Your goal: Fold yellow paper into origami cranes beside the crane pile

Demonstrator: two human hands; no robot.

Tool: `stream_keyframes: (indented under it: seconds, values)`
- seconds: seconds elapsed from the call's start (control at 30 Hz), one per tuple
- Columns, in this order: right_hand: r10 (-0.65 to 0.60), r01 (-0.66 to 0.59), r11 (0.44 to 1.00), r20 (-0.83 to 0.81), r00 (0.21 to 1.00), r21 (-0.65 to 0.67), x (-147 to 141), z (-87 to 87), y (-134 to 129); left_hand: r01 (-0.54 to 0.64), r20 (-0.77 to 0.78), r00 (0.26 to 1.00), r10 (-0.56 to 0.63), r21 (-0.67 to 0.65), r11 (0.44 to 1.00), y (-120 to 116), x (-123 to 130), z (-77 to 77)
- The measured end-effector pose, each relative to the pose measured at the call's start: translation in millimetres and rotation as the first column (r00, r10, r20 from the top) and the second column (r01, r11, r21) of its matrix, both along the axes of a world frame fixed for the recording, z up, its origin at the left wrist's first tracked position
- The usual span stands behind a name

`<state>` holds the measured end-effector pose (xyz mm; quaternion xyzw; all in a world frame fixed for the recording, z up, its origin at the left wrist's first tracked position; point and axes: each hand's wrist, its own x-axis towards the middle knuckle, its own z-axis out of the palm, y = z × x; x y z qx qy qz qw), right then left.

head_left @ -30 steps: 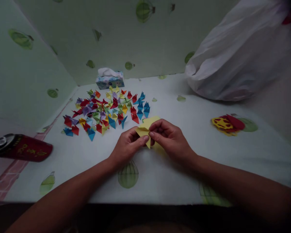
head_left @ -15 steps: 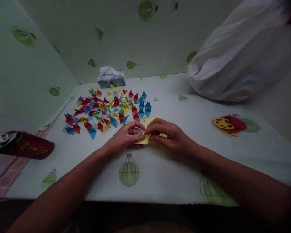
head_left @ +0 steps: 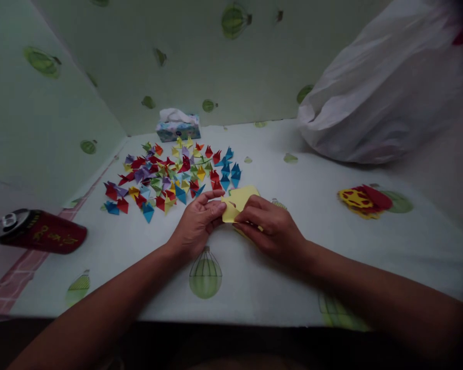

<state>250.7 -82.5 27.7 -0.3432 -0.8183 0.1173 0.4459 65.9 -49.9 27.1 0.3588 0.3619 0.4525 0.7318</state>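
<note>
A piece of yellow paper (head_left: 230, 211) with a fold in it is held between my two hands over the white tablecloth. My left hand (head_left: 200, 221) pinches its left edge between thumb and fingers. On the right side, my right hand (head_left: 266, 223) grips the same paper, its bent fingers covering part of it. Just behind the hands lies more yellow paper (head_left: 247, 193), partly hidden by the right hand. Many small folded paper pieces (head_left: 185, 164) in red, blue, yellow, green and purple are spread out behind my left hand.
A red can (head_left: 42, 232) lies on its side at the left. A tissue box (head_left: 178, 128) stands by the back wall. At the right are a large white plastic bag (head_left: 366, 103) and red and yellow cut-outs (head_left: 364, 201). The table's front edge (head_left: 224, 324) runs below my forearms.
My left hand has turned, showing more of its palm, and its thumb now lies higher on the paper. My right hand has shifted slightly down and right. More of the yellow paper shows.
</note>
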Motion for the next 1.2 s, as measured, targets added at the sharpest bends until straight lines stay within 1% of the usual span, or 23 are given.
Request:
stream_keyframes:
  seconds: [0.17,0.43,0.53,0.6,0.7,0.77,0.87,0.97,1.07,1.2]
  values:
    - [-0.022,0.021,1.000,-0.027,0.999,-0.022,-1,-3.0,1,0.068,-0.036,0.997,-0.069,-0.008,0.998,-1,0,-1.2]
    - [-0.031,0.016,0.992,-0.116,0.993,-0.122,1,-3.6,6,0.079,-0.240,0.969,-0.062,0.059,0.995,-5,-1,0.5]
    - [-0.055,0.025,0.983,-0.160,0.986,-0.180,0,-3.0,5,0.078,-0.278,0.959,-0.052,0.084,0.993,-7,0,1.9]
    - [-0.075,0.026,0.969,-0.194,0.978,-0.245,0,-2.7,4,0.080,-0.275,0.960,-0.054,0.086,0.993,-8,1,2.3]
    - [-0.118,0.033,0.922,-0.199,0.973,-0.387,0,-2.5,3,0.080,-0.249,0.967,-0.055,0.090,0.993,-9,3,2.2]
    - [-0.144,0.046,0.899,-0.193,0.971,-0.436,0,-2.4,3,0.078,-0.238,0.970,-0.053,0.099,0.992,-9,3,2.2]
    - [-0.168,0.060,0.897,-0.213,0.963,-0.438,-1,-1.9,2,0.099,-0.262,0.963,-0.065,0.119,0.988,-11,3,3.5]
    - [-0.186,0.068,0.893,-0.229,0.956,-0.444,-1,-0.5,1,0.140,-0.326,0.941,-0.086,0.148,0.979,-13,3,6.3]
    - [-0.179,0.061,0.900,-0.240,0.954,-0.432,-2,0.8,1,0.144,-0.378,0.924,-0.067,0.180,0.973,-15,3,8.6]
    - [-0.172,0.069,0.919,-0.238,0.956,-0.388,-3,0.4,0,0.145,-0.403,0.914,-0.048,0.212,0.966,-15,3,8.7]
